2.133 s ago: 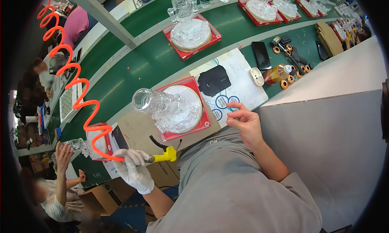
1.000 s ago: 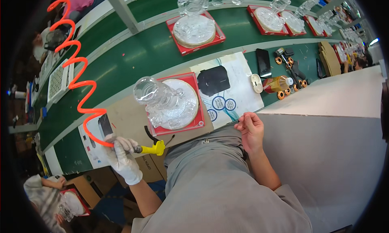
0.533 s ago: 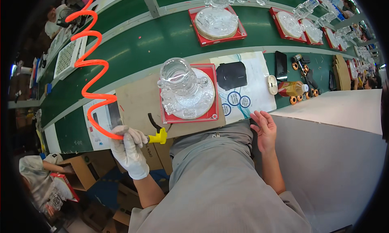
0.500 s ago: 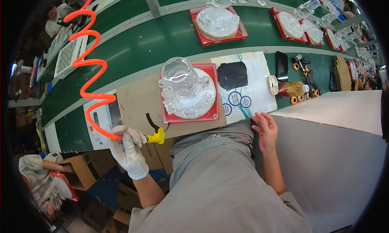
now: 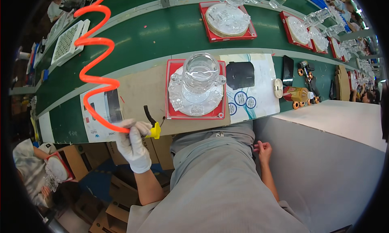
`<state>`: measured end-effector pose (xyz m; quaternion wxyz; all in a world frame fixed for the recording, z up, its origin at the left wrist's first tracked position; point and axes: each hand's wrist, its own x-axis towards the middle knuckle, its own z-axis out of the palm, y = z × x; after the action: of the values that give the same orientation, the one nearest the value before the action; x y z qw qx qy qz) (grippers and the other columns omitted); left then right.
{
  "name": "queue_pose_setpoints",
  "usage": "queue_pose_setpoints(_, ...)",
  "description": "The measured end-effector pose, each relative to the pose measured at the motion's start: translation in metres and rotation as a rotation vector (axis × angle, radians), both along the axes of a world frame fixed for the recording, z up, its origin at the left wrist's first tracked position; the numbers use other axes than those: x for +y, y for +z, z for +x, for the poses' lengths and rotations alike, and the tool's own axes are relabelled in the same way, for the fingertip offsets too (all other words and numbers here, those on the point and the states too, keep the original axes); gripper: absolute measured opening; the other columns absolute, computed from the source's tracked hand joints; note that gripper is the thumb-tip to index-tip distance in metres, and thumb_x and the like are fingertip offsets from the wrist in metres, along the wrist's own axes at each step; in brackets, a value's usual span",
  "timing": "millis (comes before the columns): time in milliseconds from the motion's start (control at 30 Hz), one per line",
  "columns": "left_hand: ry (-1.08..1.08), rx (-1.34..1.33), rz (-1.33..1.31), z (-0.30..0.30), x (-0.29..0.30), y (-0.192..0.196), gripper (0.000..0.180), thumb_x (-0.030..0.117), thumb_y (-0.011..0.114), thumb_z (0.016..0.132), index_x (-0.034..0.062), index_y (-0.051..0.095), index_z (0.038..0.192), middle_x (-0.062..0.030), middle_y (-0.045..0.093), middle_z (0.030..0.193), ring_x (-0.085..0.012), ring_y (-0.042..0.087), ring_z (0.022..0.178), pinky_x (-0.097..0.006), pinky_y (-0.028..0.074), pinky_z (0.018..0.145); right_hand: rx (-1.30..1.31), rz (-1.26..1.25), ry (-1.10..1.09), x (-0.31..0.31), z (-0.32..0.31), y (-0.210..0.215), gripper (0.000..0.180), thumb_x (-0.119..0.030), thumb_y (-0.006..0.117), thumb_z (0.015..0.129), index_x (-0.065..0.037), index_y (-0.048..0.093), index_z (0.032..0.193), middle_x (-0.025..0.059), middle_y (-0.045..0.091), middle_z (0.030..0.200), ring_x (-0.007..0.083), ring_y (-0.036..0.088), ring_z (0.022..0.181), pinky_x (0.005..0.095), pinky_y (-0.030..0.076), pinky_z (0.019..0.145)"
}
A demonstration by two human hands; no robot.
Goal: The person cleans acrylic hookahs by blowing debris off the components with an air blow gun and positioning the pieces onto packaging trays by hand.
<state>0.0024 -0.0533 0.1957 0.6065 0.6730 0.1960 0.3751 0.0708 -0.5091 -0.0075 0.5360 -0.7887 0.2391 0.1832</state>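
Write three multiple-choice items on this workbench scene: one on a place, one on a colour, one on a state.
1. Where does the clear glass piece stand?
A. on the red tray
B. on the white sheet
C. on the floor

2. What colour is the coiled hose?
A. blue
B. orange
C. black

3. How is the left hand?
A. bare and open
B. gloved, gripping the yellow tool
C. resting on the tray

Key: 1 A, the red rim frames the glass; 2 B, its coils are bright orange; 3 B, a white glove closes on the tool.

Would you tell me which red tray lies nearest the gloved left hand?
The red tray on the brown cardboard sheet, just beyond the left hand; the others sit farther off on the green belt.
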Motion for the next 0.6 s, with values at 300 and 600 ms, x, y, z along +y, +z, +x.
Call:
queue_pose_setpoints(300,-0.027,-0.059,-0.023,0.001,0.003,-0.026,0.016,0.014,0.047,0.099,-0.0006,0.05,0.104,-0.0073,0.052,0.068,-0.0163,0.053,0.062,-0.035,0.049,0.066,-0.258,-0.375,0.381,0.006,0.0,0.017,0.025,-0.004,0.064,0.084,0.001,0.062,0.109,0.0181,0.052,0.129,0.0338,0.057,0.108,0.037,0.048,0.088)
queue_pose_setpoints(600,0.049,0.085,-0.167,0.011,0.002,-0.03,0.011,0.01,0.051,0.096,0.0018,0.053,0.102,-0.0032,0.05,0.064,-0.0081,0.046,0.052,-0.022,0.041,0.051,-0.614,-0.33,0.783,0.202,0.088,0.098,0.026,-0.018,0.076,0.075,-0.009,0.07,0.097,0.0152,0.046,0.137,0.035,0.05,0.119,0.0421,0.046,0.092)
